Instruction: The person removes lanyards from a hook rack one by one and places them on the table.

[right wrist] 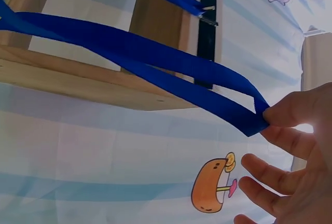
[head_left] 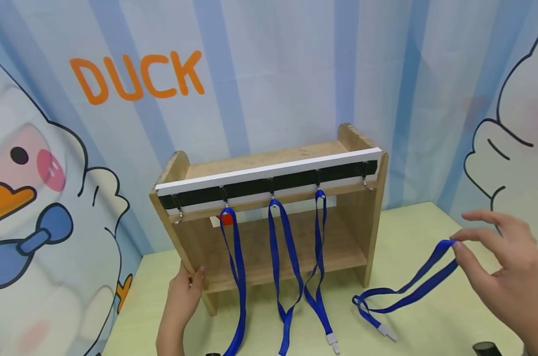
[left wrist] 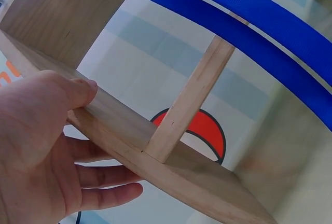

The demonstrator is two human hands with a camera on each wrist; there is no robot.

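My left hand (head_left: 180,296) grips the left side panel of a small wooden shelf (head_left: 376,217), thumb on one face and fingers behind it. My right hand (head_left: 509,262) pinches one end of the loop of a blue lanyard (head_left: 422,293) between thumb and index finger, right of the shelf. The other fingers are spread. That lanyard's lower end with a white clip (head_left: 386,331) hangs low over the table. Along the shelf's top front runs a black strip (head_left: 295,183) with several metal hooks. Blue lanyards (head_left: 239,267) hang from the three middle hooks; the leftmost hook (head_left: 179,216) and rightmost hook (head_left: 366,183) are bare.
The shelf stands on a pale green table (head_left: 411,232). A striped blue curtain (head_left: 278,74) with duck drawings is behind and at both sides. A dark round object (head_left: 486,348) shows at the lower right edge, and part of another (head_left: 213,354) at the bottom.
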